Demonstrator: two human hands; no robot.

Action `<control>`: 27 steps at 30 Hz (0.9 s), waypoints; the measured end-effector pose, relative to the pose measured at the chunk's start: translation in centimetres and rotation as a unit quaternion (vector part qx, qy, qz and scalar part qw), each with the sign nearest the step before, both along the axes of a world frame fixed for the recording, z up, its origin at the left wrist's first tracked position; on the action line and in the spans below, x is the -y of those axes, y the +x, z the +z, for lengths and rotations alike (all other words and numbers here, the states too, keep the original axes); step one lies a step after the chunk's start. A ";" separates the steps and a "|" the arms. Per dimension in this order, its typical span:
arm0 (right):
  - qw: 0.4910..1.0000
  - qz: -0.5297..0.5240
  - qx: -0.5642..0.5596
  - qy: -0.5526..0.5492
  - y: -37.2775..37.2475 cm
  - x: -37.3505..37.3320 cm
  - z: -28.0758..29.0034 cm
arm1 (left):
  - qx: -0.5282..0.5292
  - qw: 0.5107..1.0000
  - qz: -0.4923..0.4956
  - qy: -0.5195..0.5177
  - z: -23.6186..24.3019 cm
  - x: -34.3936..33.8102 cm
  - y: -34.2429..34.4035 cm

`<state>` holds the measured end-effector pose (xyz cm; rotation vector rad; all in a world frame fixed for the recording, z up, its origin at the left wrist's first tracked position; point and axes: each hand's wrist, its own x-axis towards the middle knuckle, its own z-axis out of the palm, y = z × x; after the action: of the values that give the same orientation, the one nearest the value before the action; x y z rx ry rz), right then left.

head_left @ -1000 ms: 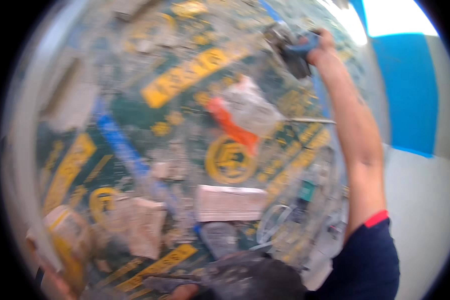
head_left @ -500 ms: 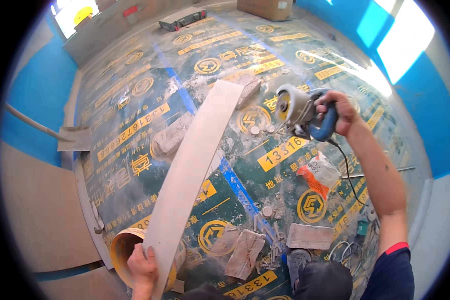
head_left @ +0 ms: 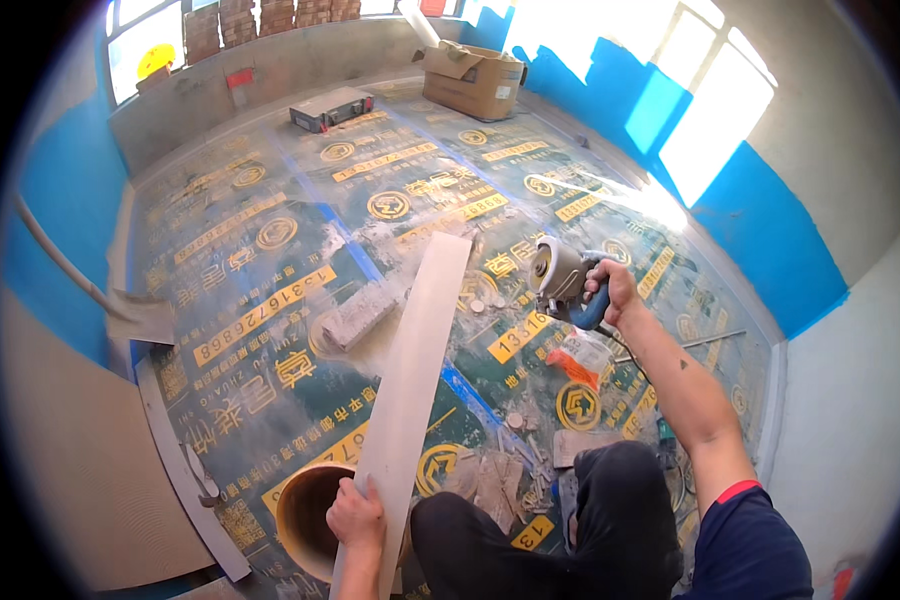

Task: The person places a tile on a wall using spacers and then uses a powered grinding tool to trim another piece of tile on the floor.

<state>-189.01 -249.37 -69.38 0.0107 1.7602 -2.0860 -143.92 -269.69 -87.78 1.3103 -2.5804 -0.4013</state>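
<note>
My left hand [head_left: 355,515] grips the lower end of a long pale tile strip [head_left: 418,350], which slants away from me beside a yellowish cylinder [head_left: 298,520] lying on its side. In my right hand [head_left: 615,290] is a circular cutter [head_left: 560,275] with a blue handle and a cord, held to the right of the strip's far part. A dusty block [head_left: 355,320] lies left of the strip. Under the cutter are an orange-and-white bag [head_left: 575,362] and small round pieces. My dark-clad knees [head_left: 610,500] are at the bottom, among broken pieces.
Printed green protective sheeting [head_left: 220,290] covers the floor. A grey case [head_left: 330,110] and cardboard box [head_left: 470,85] stand at the back. A long-handled shovel [head_left: 135,315] leans at the left wall, near a hammer [head_left: 200,480]. A thin rod [head_left: 720,335] lies at right.
The long strip came into view in my left hand after the first, blurred frame. Since half a second ago my right hand and cutter have shifted left and down, and my knees show higher in view.
</note>
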 end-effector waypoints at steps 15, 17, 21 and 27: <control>0.996 -0.082 -0.040 -0.003 -4.8 7.0 -5.4 | 0.055 0.996 -0.001 0.066 0.3 -0.7 2.1; 0.995 -0.091 -0.035 -0.013 -6.0 6.8 -7.9 | 0.098 0.989 0.003 0.111 3.0 -1.2 1.2; 0.994 -0.096 -0.030 -0.051 -6.1 8.4 -9.9 | 0.052 0.998 0.002 0.025 2.7 -0.4 0.9; 0.995 -0.059 -0.012 -0.076 -8.0 8.7 -11.6 | 0.077 0.997 -0.017 0.015 2.8 -0.4 -1.0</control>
<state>-197.06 -258.04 -80.94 0.0485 1.6459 -2.3096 -144.88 -269.31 -84.93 1.3597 -2.7362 -0.3582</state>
